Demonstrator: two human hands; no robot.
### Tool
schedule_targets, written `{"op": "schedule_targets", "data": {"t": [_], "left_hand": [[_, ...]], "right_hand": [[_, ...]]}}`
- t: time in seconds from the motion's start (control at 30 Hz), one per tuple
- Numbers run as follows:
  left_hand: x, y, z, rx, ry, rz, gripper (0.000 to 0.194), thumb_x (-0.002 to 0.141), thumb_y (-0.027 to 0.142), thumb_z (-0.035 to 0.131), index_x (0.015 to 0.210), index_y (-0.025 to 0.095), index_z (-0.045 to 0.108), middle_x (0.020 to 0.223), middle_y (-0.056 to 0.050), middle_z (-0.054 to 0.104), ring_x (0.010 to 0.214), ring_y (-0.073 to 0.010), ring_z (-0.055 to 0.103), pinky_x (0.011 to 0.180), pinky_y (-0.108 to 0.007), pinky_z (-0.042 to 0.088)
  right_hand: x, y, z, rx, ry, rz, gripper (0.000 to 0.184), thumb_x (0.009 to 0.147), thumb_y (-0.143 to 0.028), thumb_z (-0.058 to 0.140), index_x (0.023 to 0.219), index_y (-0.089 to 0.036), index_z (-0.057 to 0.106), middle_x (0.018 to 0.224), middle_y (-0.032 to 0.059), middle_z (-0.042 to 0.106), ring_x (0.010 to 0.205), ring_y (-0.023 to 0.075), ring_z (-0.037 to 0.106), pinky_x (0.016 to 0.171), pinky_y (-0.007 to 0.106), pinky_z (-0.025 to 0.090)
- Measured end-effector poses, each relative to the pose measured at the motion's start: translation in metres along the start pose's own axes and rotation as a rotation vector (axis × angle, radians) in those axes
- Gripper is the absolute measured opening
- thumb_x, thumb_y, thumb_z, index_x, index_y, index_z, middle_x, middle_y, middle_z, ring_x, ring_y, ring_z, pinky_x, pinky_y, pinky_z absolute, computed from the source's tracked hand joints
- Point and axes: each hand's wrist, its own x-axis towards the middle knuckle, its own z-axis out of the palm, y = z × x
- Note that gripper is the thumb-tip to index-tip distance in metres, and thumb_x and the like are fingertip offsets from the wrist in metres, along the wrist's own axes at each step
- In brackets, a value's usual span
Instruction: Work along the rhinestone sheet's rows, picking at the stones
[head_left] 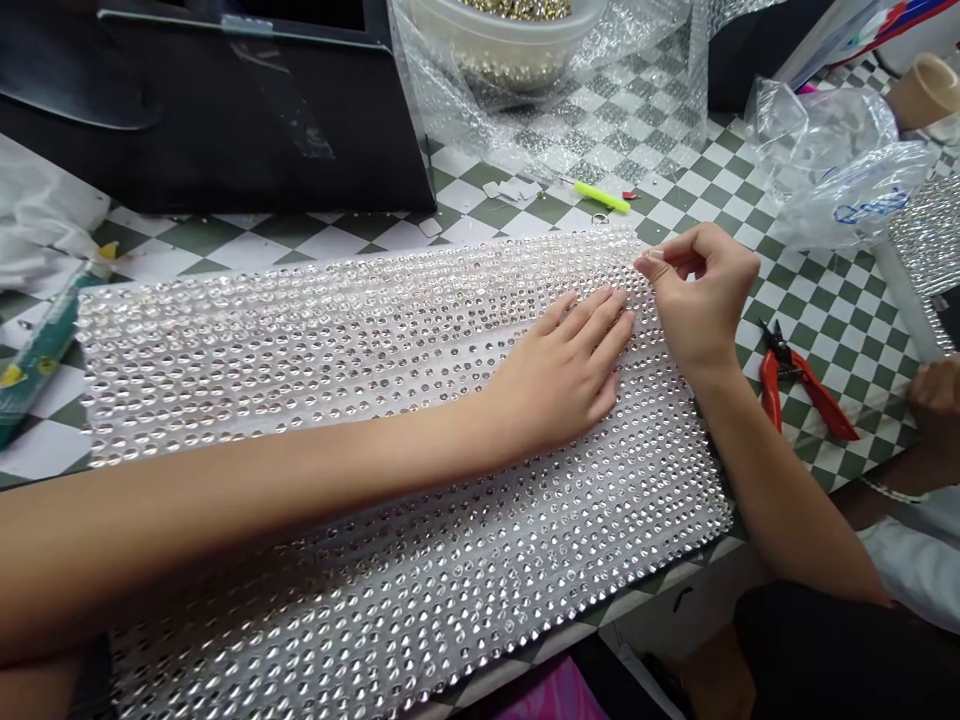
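Observation:
A wide whitish sheet (420, 540) covered in rows of shiny silver rhinestones lies across the table in front of me. My left hand (566, 365) rests palm down on it toward its right side, fingers stretched out and slightly apart. At the sheet's far right corner, the thumb and forefinger of my right hand (701, 295) pinch its edge. Whatever fine detail sits between those fingertips is too small to make out. To the right of the sheet lie red-handled pliers (799, 380). A bright yellow-green thin tool (600, 196) lies just beyond the far edge.
A black box (262, 120) stands at the back left. Behind the sheet is a clear tub (517, 45) of gold beads on bubble wrap (637, 110). Crumpled plastic bags (847, 190) and a paper cup (926, 92) are at right. Another person's hand (937, 395) shows at the right edge.

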Motion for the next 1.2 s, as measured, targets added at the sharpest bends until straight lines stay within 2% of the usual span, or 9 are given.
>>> {"op": "schedule_targets", "data": {"t": [0.33, 0.53, 0.7, 0.8, 1.2], "left_hand": [[0.000, -0.001, 0.000, 0.004, 0.005, -0.003, 0.061, 0.108, 0.030, 0.032, 0.161, -0.001, 0.036, 0.171, -0.021, 0.029, 0.161, -0.0322, 0.026, 0.132, -0.050, 0.019], [-0.001, -0.001, 0.001, 0.001, 0.025, 0.000, 0.060, 0.108, 0.030, 0.032, 0.160, 0.000, 0.038, 0.171, -0.021, 0.031, 0.160, -0.0311, 0.027, 0.132, -0.049, 0.020], [-0.002, -0.001, 0.001, 0.006, 0.026, 0.009, 0.060, 0.109, 0.030, 0.032, 0.160, 0.000, 0.038, 0.171, -0.021, 0.030, 0.160, -0.0313, 0.027, 0.132, -0.049, 0.020], [-0.001, -0.002, 0.001, 0.004, 0.013, 0.006, 0.060, 0.109, 0.031, 0.030, 0.161, 0.000, 0.038, 0.171, -0.021, 0.030, 0.160, -0.0318, 0.027, 0.132, -0.050, 0.019], [-0.002, -0.002, 0.000, -0.007, 0.018, -0.001, 0.060, 0.108, 0.030, 0.032, 0.160, 0.000, 0.039, 0.170, -0.021, 0.032, 0.160, -0.0331, 0.028, 0.131, -0.050, 0.021]], "right_hand": [[0.001, -0.002, 0.000, 0.016, -0.035, 0.020, 0.026, 0.087, -0.033, 0.077, 0.073, -0.021, 0.058, 0.078, 0.0029, 0.066, 0.067, 0.0164, 0.059, 0.067, 0.040, 0.053], [0.001, -0.003, -0.001, 0.021, -0.002, 0.030, 0.024, 0.085, -0.024, 0.077, 0.072, -0.021, 0.057, 0.075, 0.0017, 0.065, 0.065, 0.0154, 0.058, 0.065, 0.038, 0.053], [0.003, 0.002, -0.005, -0.006, 0.021, 0.023, 0.024, 0.088, -0.030, 0.076, 0.074, -0.021, 0.058, 0.077, 0.0024, 0.065, 0.066, 0.0156, 0.057, 0.066, 0.038, 0.054], [0.005, 0.005, -0.006, 0.002, 0.021, 0.035, 0.024, 0.086, -0.027, 0.076, 0.073, -0.021, 0.057, 0.076, 0.0022, 0.064, 0.066, 0.0152, 0.057, 0.066, 0.038, 0.053], [0.005, 0.004, -0.003, 0.023, -0.073, 0.074, 0.022, 0.082, -0.012, 0.073, 0.073, -0.021, 0.056, 0.079, 0.0019, 0.063, 0.071, 0.0163, 0.057, 0.075, 0.041, 0.057]]}}
